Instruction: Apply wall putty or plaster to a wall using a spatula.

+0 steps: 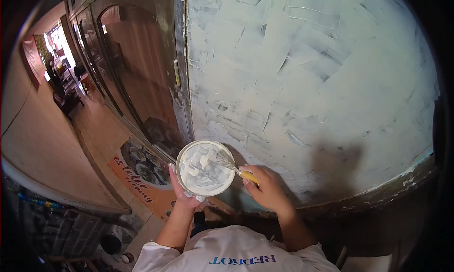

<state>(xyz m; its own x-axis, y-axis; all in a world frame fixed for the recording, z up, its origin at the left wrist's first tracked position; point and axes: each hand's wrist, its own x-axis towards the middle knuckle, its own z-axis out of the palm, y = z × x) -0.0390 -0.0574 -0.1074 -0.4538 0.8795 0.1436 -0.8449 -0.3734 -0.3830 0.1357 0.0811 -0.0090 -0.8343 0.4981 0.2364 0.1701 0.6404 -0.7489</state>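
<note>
My left hand (pixel 186 196) supports a round white tub (pixel 228 184) from below and along its left side, with white smears on the fingers. White paste (pixel 194 170) coats the inside of the tub. In my right hand (pixel 262 187) is a putty knife (pixel 248 177) with a yellow handle, its fingers wrapped round the grip. The blade, smeared with paste, reaches over the rim into the tub. Both hands are in front of a wall (pixel 302 83) covered in rough, streaky white filler with darker patches showing through.
A dark wooden door frame (pixel 182 78) borders the wall on the left, beside brown glazed doors (pixel 137 59). An orange printed banner (pixel 142 177) lies on the tiled floor. Dark stone blocks (pixel 71 232) stand at lower left. A ledge (pixel 369 196) runs along the wall's foot.
</note>
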